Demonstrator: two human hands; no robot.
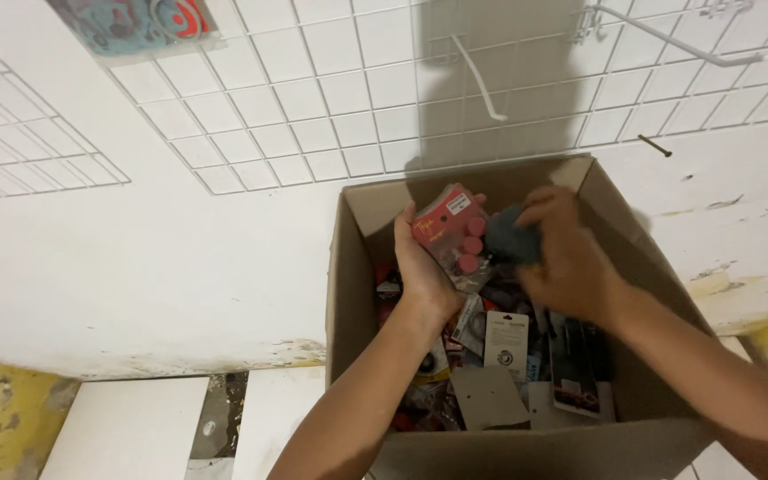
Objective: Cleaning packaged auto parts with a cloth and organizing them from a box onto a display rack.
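Packet (449,233) with red caps sits upright in the left hand (421,267), fingers closed around it above the open box (348,293) of packets, face kept visible, while the right hand (566,258) grips a dark item (510,238) beside it

My left hand (424,267) and right hand (571,262) are both bare, with no gloves, rings or bands that I can see. No watch shows at either wrist. My forearms are bare too, uncovered all the way to the picture's lower edge, so no sleeve comes into view. My fingers are partly in shadow, and my nails are too blurred to make out.
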